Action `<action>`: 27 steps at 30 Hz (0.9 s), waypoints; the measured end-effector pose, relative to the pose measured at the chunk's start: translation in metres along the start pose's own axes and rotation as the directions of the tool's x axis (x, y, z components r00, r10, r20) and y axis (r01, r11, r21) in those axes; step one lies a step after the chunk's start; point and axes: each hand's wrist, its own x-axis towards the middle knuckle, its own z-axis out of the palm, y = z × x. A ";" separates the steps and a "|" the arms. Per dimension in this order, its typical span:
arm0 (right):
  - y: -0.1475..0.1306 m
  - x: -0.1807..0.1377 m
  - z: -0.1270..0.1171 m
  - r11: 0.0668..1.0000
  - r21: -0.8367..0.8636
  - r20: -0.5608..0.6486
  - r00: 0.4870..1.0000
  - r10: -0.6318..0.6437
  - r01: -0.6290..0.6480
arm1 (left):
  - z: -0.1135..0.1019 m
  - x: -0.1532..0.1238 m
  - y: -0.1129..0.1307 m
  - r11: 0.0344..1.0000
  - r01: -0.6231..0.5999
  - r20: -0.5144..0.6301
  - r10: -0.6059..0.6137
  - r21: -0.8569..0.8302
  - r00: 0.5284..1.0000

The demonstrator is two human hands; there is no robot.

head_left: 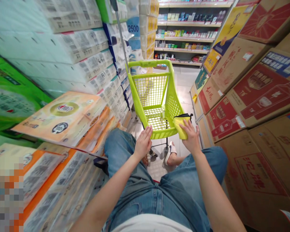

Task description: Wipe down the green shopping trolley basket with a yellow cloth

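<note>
A lime-green plastic shopping cart (pixel 135 93) with lattice walls stands between my knees, its basket holding nothing that I can see. My left hand (pixel 143 141) rests on the near left corner of the basket rim, fingers stretched out and close together. At the near right corner, my right hand (pixel 190 134) presses a yellow cloth (pixel 181 126) with a black edge against the rim. The fingers of that hand lie over the cloth, and its palm side is hidden.
Stacked tissue packs (pixel 94 61) rise along the left, with orange packs (pixel 62 116) near my left knee. Cardboard cartons (pixel 256 154) wall the right side. Shelves of small goods (pixel 188 32) stand beyond the tiled floor (pixel 183 83). A metal pole (pixel 122 35) slants beside the cart.
</note>
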 end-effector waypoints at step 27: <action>-0.035 -0.018 0.051 0.992 -0.101 -0.188 0.981 0.050 -0.070 | 0.000 -0.002 0.000 0.999 -0.024 0.022 0.023 0.046 0.999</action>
